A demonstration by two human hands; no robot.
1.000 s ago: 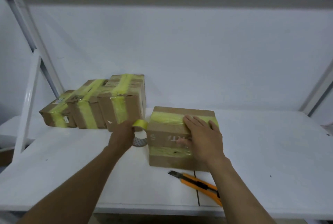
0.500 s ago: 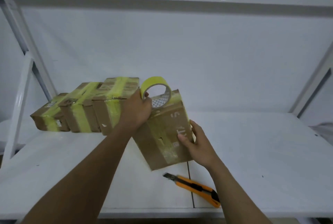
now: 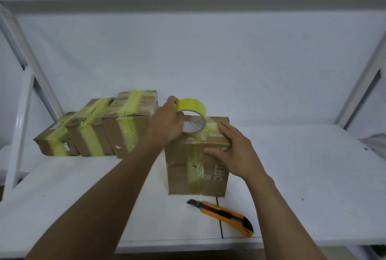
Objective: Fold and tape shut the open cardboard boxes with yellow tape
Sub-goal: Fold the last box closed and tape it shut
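A cardboard box (image 3: 181, 174) stands upright on the white table, with a strip of yellow tape running down its front face and over its top edge. My left hand (image 3: 167, 123) grips the yellow tape roll (image 3: 193, 108) above the box's top left, the tape still joined to the box. My right hand (image 3: 231, 151) presses on the box's upper right corner, fingers spread over the top and front.
Three taped boxes (image 3: 94, 130) sit in a row at the back left. An orange utility knife (image 3: 225, 216) lies on the white table (image 3: 302, 186) just in front of the box. White shelf posts (image 3: 20, 113) rise at both sides.
The box has been turned from tilted in the air to standing upright on the table. My right hand moved from its lower side to its top corner. The roll stays at the top.
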